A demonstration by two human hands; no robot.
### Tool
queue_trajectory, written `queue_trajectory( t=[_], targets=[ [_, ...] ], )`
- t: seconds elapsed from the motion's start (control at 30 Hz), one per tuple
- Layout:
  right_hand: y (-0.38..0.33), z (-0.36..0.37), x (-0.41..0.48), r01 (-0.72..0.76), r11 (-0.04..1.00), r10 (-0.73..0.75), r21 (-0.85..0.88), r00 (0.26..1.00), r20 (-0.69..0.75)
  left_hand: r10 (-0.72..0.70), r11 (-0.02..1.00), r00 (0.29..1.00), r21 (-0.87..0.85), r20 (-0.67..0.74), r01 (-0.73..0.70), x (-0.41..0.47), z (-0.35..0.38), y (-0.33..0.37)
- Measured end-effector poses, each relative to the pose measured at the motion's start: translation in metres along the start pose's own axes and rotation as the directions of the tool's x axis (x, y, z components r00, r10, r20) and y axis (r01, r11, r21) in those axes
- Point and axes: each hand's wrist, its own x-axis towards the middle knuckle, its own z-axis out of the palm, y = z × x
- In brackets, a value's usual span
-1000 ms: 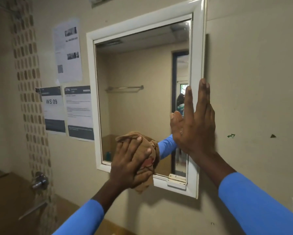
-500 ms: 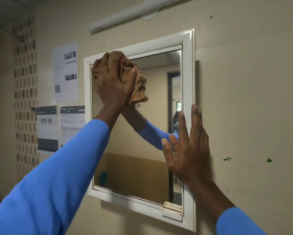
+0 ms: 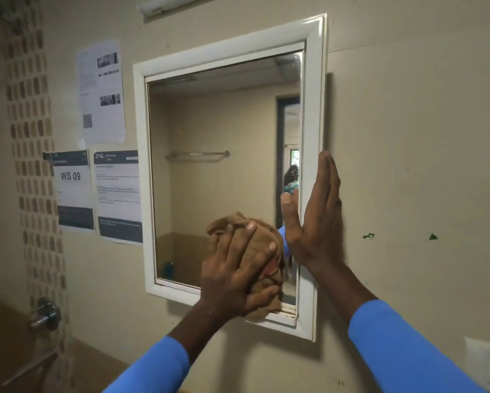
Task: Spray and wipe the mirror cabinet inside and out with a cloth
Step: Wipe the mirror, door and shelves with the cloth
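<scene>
The white-framed mirror cabinet (image 3: 312, 80) hangs on the beige wall with its door closed. My left hand (image 3: 232, 276) presses a bunched brown cloth (image 3: 263, 245) against the lower right part of the glass, fingers spread and curled over the cloth. My right hand (image 3: 317, 219) lies flat with straight fingers on the cabinet's right frame edge, thumb on the mirror side. No spray bottle is in view.
Printed paper notices (image 3: 102, 92) and a "WS 09" sheet (image 3: 72, 188) are stuck to the wall left of the cabinet. A metal tap (image 3: 43, 314) sits low at the left. A white switch plate (image 3: 486, 367) is at the lower right.
My left hand has swept the cloth from the mirror's upper left corner down to its lower right. My right hand has stayed flat on the right frame edge.
</scene>
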Motion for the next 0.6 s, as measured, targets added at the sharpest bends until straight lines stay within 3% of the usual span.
queue_trajectory(
  t=[0.23, 0.3, 0.43, 0.6],
  targets=[
    [0.002, -0.002, 0.000, 0.013, 1.000, -0.013, 0.005, 1.000, 0.015, 0.121, 0.992, 0.991, 0.031, 0.059, -0.123, 0.016, -0.006, -0.034],
    [0.001, -0.001, -0.001, 0.017, 1.000, -0.017, 0.022, 1.000, 0.009, 0.046, 0.999, 0.999, 0.011, 0.025, -0.047, 0.048, -0.011, -0.057],
    [0.002, -0.001, -0.001, 0.024, 0.999, -0.024, 0.023, 1.000, 0.020, -0.238, 0.971, 0.968, -0.013, -0.081, 0.237, 0.156, -0.015, -0.091],
    [0.001, -0.002, -0.001, 0.029, 0.999, -0.030, 0.039, 0.999, 0.017, -0.322, 0.945, 0.923, -0.008, -0.210, 0.328, 0.275, -0.019, -0.079]
  ],
)
